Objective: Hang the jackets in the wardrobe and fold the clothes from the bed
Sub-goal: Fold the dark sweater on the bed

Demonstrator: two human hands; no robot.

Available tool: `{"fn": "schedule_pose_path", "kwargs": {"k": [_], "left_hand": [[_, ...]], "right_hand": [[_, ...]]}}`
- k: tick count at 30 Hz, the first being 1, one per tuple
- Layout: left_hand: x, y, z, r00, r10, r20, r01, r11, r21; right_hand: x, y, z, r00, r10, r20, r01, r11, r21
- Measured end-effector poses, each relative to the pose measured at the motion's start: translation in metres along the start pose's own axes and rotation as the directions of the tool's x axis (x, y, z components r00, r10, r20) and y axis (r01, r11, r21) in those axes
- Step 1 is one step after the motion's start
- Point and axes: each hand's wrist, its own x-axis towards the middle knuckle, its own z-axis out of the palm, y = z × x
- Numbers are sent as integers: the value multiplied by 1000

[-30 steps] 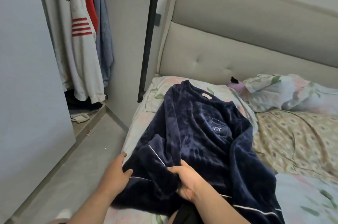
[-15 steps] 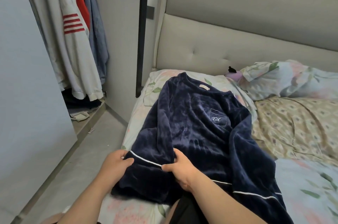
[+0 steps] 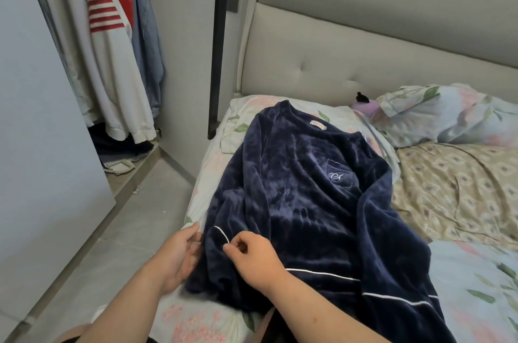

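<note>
The bed fills the right of the frame. The navy top lies spread on it at centre, collar toward the headboard. Jackets hang at upper left. At lower centre my right hand pinches the top's white-piped edge. My left hand touches the cloth just beside it, fingers loose, holding nothing.

One wide-angle camera rode on the person's head and looked forward and down over the bed, facing the headboard in the upper right of the frame. It sat close. Both forearms rose from the bottom edge, with the left hand and right hand large at lower centre on the navy top. Farther off, the wardrobe filled the upper left, its straight lines leaning with the lens.
</note>
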Motion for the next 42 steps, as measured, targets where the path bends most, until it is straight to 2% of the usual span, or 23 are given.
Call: {"fn": "schedule_pose_path", "kwargs": {"k": [4,7,9,13,15,19,24,26,28,31,34,36,39,42], "left_hand": [[0,1,-3,989,-30,142,39,998,-56],[-1,2,-3,975,-44,216,66,993,-96],[0,4,-6,973,-51,223,65,996,-55],[10,17,-10,991,-71,111,51,984,172],[20,28,-3,999,-26,26,18,962,273],[47,47,21,989,135,-62,-105,928,357],[69,56,55,999,41,-11,-34,924,380],[82,50,60,994,83,-72,-48,918,395],[95,45,59,953,187,-240,-78,913,400],[105,56,42,852,289,-436,-117,918,380],[108,81,8,765,314,-563,-131,931,341],[110,94,-13,723,323,-611,-71,914,399],[111,103,-22,722,330,-607,0,879,478],[109,109,-17,790,336,-513,-109,900,422]], "right_hand": [[-3,-3,-3,991,105,85,-112,991,74],[-7,-5,-7,971,106,215,-141,978,154],[-8,-6,-6,965,71,252,-111,982,150],[-3,-1,-8,973,103,205,-120,990,75],[-3,1,-8,967,113,228,-135,987,86],[-6,-1,-9,920,69,386,-108,991,80],[-13,-5,-15,783,43,620,10,997,-82],[-12,-9,-19,757,56,651,-14,997,-70],[-10,-11,-21,755,69,652,-49,998,-49],[-8,-8,-21,767,80,636,-91,996,-16],[-5,-3,-19,819,82,568,-134,990,51],[-3,-3,-17,838,93,537,-176,979,104],[1,-1,-16,820,81,566,-191,972,137],[6,-7,-16,818,47,573,-231,939,253]]}}
